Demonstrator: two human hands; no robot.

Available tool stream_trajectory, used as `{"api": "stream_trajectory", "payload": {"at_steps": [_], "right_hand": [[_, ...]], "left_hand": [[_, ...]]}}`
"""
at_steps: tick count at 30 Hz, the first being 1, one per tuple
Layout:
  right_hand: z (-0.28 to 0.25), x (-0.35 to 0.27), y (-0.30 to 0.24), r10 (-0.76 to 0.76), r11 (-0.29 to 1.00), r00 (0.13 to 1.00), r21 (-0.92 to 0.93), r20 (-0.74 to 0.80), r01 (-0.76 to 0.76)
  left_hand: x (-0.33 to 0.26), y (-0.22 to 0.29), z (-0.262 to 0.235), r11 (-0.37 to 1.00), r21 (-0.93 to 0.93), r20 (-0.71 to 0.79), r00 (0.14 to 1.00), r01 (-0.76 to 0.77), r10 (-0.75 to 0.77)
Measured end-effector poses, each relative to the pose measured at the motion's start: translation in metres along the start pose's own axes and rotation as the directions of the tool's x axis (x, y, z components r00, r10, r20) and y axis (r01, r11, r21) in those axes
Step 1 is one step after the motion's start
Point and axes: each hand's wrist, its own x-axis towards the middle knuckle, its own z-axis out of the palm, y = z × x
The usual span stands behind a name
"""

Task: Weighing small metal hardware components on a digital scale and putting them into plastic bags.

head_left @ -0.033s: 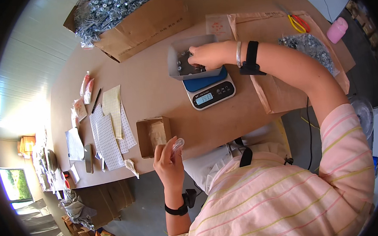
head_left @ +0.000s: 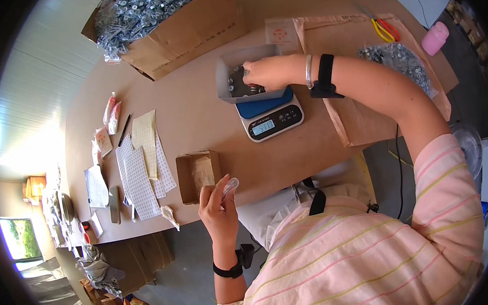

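Fingers, right hand (head_left: 267,74): bent and lowered into a grey bin (head_left: 252,54); the fingertips are partly hidden from where I stand, so I cannot tell whether they are together on a part or apart. Small metal parts (head_left: 231,88) lie on the bin's floor, beside and below these fingers.

Fingers, left hand (head_left: 218,210): pinched together on a clear plastic piece (head_left: 231,185), which projects above the fingertips. This hand is raised at the near edge of the tabletop (head_left: 197,116), just beside a small open cardboard box (head_left: 188,175).

Each wrist carries a black band; the right wrist also carries a silver bangle (head_left: 308,71).

The bin rests on the blue platform of a digital scale (head_left: 277,121), display lit and facing the person.

Farther out, left side: printed sheets (head_left: 141,184), overlapping. Far side: a large carton (head_left: 186,36), heaped with metal fasteners (head_left: 146,14). Right side: brown paper (head_left: 345,110), bearing a clear bag of metal parts (head_left: 400,64) and a red-and-yellow-handled tool (head_left: 387,30); a pink bottle (head_left: 435,38) stands out beyond.
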Motion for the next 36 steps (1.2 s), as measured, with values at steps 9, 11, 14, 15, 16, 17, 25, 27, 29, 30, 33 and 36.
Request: {"api": "stream_trajectory", "payload": {"at_steps": [9,11,14,15,16,17,25,27,29,30,33,36], "right_hand": [[-0.016,-0.001,0.019,0.019,0.878,0.999,0.478,-0.043,0.004],[-0.029,-0.013,0.028,0.033,0.695,0.994,0.717,-0.108,0.055],[-0.057,-0.057,0.035,0.109,0.504,0.972,0.855,-0.207,0.126],[-0.060,-0.072,0.044,0.108,0.553,0.971,0.825,-0.211,0.118],[-0.062,-0.091,0.055,0.103,0.600,0.971,0.792,-0.215,0.112],[-0.063,-0.115,0.066,0.177,0.667,0.974,0.745,-0.144,-0.011],[0.017,-0.267,0.125,0.488,0.873,0.870,-0.020,0.075,-0.488],[0.017,-0.264,0.111,0.445,0.887,0.894,-0.118,-0.042,-0.447],[0.001,-0.245,0.102,0.435,0.891,0.890,-0.077,-0.134,-0.447],[-0.008,-0.229,0.091,0.431,0.895,0.871,-0.017,-0.235,-0.447],[-0.047,-0.149,0.043,0.331,0.935,0.898,0.227,-0.289,-0.272],[-0.058,-0.080,0.011,0.088,0.968,0.941,0.250,-0.327,-0.004]], "left_hand": [[0.010,0.001,0.019,0.993,-0.104,0.152,0.987,0.059,-0.043],[0.011,-0.005,0.026,0.981,-0.156,0.166,0.982,0.115,-0.089],[0.013,-0.015,0.032,0.903,-0.242,0.242,0.923,0.355,-0.298],[0.011,-0.019,0.033,0.896,-0.247,0.238,0.919,0.369,-0.313],[0.008,-0.022,0.035,0.862,-0.321,0.239,0.914,0.392,-0.327],[0.007,-0.022,0.038,0.821,-0.398,0.241,0.910,0.409,-0.337],[0.014,-0.002,0.039,0.962,-0.095,0.206,0.950,0.257,-0.234],[0.018,0.010,0.037,0.996,0.073,0.066,0.996,-0.057,0.052],[0.019,0.008,0.042,0.994,0.028,0.058,0.993,-0.107,0.105],[0.021,0.005,0.045,0.985,-0.005,0.057,0.983,-0.172,0.172],[0.017,-0.010,0.054,0.971,-0.046,0.086,0.968,-0.234,0.237],[0.010,-0.006,0.057,0.992,-0.105,0.137,0.988,-0.063,0.077]]}}
